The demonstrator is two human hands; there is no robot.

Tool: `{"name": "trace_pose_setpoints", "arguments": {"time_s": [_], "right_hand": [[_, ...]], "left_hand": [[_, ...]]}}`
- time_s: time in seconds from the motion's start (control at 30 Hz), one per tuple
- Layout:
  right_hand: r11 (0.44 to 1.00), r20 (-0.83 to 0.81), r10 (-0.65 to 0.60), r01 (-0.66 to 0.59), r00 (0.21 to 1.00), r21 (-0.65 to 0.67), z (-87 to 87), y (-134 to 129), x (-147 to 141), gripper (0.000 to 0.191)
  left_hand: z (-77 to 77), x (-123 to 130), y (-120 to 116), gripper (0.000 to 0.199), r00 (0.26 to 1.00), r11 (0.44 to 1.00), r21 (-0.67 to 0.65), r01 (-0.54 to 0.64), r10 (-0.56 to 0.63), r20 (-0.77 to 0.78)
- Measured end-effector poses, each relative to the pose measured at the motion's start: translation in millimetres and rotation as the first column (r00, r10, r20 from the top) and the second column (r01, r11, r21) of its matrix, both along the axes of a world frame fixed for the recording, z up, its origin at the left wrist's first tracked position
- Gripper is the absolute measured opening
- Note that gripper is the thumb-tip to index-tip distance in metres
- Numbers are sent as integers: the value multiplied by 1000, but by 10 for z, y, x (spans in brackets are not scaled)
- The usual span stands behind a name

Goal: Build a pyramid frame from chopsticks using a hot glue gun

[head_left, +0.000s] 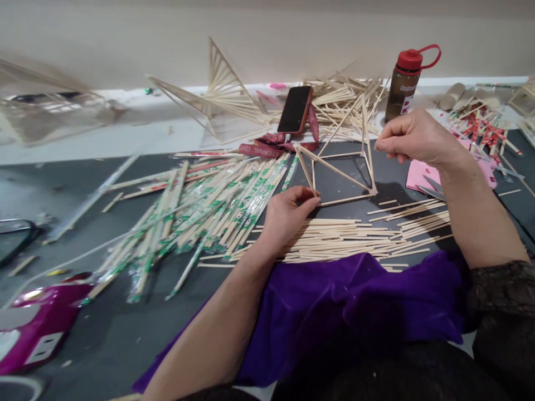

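Observation:
A small open frame of pale sticks [343, 201] stands on the dark grey mat, with several sticks rising from its corners. My left hand [295, 214] pinches its near left corner between thumb and fingertips. Above and right of the frame, my right hand [407, 139] is raised with its thumb and fingers pressed together; anything between them is too small to name. Loose bare sticks [334, 239] lie in a spread just in front of the frame. To the left is a heap of sticks in clear and green wrappers [213, 206].
Behind the frame are a phone [295, 110], a red lanyard [261, 149], a stick pile [343, 103] and a red-capped bottle [403, 83]. Scissors [432, 188] and pink paper [418, 172] lie right. A fan-shaped stick model [225, 83] stands back left; a magenta object [50, 317] lies near left.

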State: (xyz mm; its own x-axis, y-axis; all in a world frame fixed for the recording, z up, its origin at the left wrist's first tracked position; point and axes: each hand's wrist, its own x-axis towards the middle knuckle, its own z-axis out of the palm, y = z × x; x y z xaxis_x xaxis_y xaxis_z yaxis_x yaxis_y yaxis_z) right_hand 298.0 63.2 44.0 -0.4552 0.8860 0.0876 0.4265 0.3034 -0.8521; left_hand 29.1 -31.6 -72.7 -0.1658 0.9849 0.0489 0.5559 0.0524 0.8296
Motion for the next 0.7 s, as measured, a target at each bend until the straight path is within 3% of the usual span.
{"name": "trace_pose_setpoints", "arguments": {"time_s": [0.17, 0.23, 0.37, 0.5, 0.7], "right_hand": [[999, 336, 6, 6, 942, -36, -328, 44, 210, 23], [999, 433, 4, 15, 901, -41, -505, 7, 247, 15], [997, 534, -45, 7, 844, 73, -773, -103, 229, 8], [990, 620, -66, -24, 782, 136, -845, -169, 162, 13], [995, 589, -60, 3, 806, 97, -868, -190, 118, 8]], "left_hand": [[27, 37, 4, 21, 992, 999, -23, -29, 31, 125], [14, 40, 5, 19, 994, 1000, -17, -22, 24, 109], [-44, 42, 4, 19, 1000, 1000, 28, -13, 13, 6], [-66, 63, 0, 19, 995, 999, 50, 12, -8, -95], [-58, 85, -18, 18, 982, 998, 55, 12, -2, -187]]}}
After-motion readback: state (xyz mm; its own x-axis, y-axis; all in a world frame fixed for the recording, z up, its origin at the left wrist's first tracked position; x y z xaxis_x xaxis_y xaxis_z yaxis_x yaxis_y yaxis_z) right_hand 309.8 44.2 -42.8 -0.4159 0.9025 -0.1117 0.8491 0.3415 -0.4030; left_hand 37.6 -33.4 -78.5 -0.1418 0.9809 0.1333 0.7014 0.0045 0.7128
